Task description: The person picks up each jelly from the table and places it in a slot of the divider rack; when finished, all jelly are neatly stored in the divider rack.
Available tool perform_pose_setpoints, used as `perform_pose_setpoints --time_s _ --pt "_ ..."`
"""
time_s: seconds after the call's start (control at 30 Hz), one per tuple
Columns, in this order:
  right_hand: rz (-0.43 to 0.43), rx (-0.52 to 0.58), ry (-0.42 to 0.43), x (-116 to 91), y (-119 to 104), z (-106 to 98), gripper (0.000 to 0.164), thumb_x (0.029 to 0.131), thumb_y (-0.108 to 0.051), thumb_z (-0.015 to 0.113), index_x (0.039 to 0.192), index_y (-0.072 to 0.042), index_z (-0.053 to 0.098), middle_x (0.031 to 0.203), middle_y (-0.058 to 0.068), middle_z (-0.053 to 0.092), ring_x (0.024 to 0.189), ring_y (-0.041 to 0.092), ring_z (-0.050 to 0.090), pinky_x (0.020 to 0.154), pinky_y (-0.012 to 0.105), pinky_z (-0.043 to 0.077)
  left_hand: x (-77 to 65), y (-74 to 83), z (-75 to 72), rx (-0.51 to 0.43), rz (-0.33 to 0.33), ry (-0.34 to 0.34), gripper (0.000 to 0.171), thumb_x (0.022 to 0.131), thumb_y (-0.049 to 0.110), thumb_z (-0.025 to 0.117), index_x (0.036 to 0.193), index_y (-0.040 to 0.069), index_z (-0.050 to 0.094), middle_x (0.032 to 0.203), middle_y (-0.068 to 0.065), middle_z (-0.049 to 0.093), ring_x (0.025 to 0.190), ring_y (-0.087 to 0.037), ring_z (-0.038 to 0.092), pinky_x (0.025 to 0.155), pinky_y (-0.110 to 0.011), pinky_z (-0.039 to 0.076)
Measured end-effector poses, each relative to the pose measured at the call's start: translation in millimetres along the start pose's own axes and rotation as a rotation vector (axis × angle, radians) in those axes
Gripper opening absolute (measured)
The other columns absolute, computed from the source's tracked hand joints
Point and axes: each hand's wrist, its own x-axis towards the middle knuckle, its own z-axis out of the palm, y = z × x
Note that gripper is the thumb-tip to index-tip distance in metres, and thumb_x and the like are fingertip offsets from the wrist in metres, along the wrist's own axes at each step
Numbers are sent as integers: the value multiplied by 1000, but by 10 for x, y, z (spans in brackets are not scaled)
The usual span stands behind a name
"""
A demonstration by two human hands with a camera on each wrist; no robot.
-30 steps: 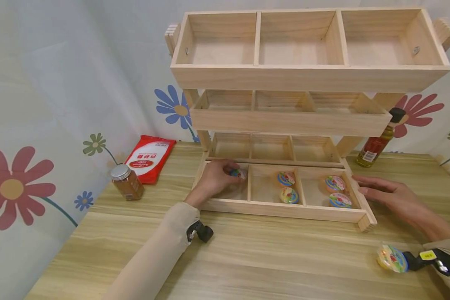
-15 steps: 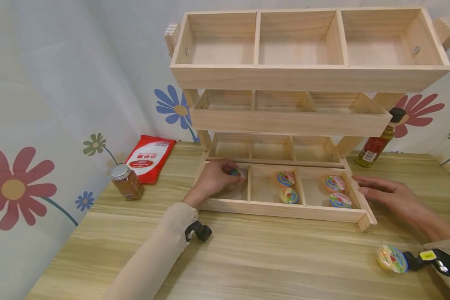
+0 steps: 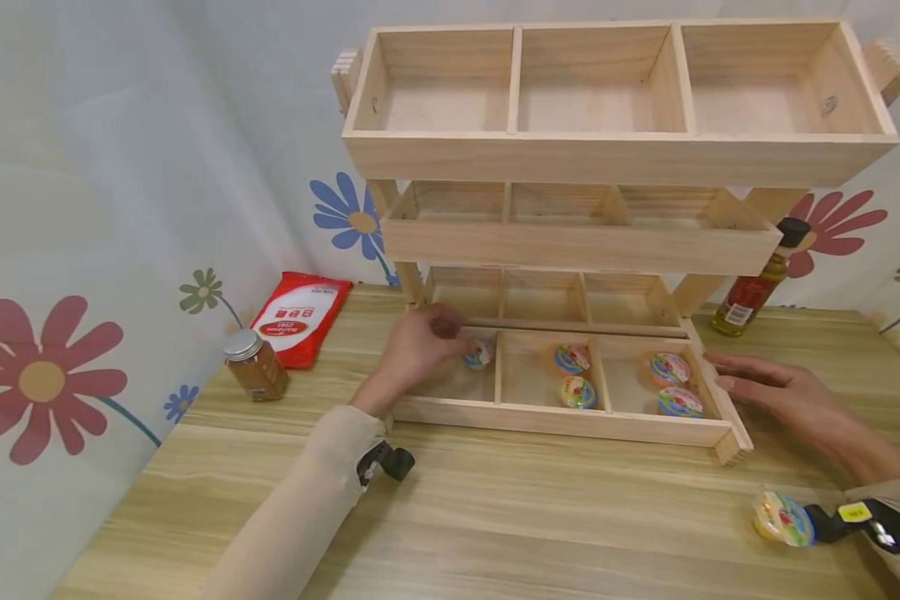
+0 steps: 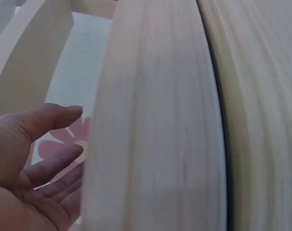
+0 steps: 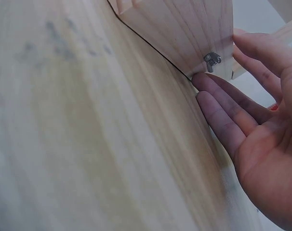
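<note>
In the head view, my left hand hovers over the left compartment of the lowest tray of a wooden rack, just left of a small jelly cup lying there. The left wrist view shows that hand's thumb and fingers apart with nothing between them, behind the tray's front board. My right hand is at the rack's right side. In the right wrist view its extended fingertips touch the rack's side wood. Another jelly cup rests on the table near my right wrist.
Two jelly cups lie in the middle compartment and two in the right one. Higher tiers of the rack overhang the lowest tray. A red-white bag and a lidded jar stand left; a bottle stands behind right.
My left hand has let go of the jelly cup and drawn slightly left, leaving the cup in the left compartment. The right hand has stayed put.
</note>
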Motion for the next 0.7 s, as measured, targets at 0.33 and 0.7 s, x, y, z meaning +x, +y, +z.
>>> perform_pose_setpoints --time_s 0.33,0.7 --pt "17 -12 -15 13 -3 -1 56 109 -40 63 159 -19 52 145 -25 49 130 -5 38 87 6 37 -59 214 53 -99 77 -24 35 88 13 85 118 -2 74 117 -21 75 105 -29 75 89 -37 61" --pt "12 -2 -10 6 5 -12 55 108 -39 63 159 -20 52 145 -25 49 128 -8 37 87 6 37 -220 604 407 -218 132 -172 35 91 15 85 122 3 75 119 -10 76 111 -29 72 92 -29 58"
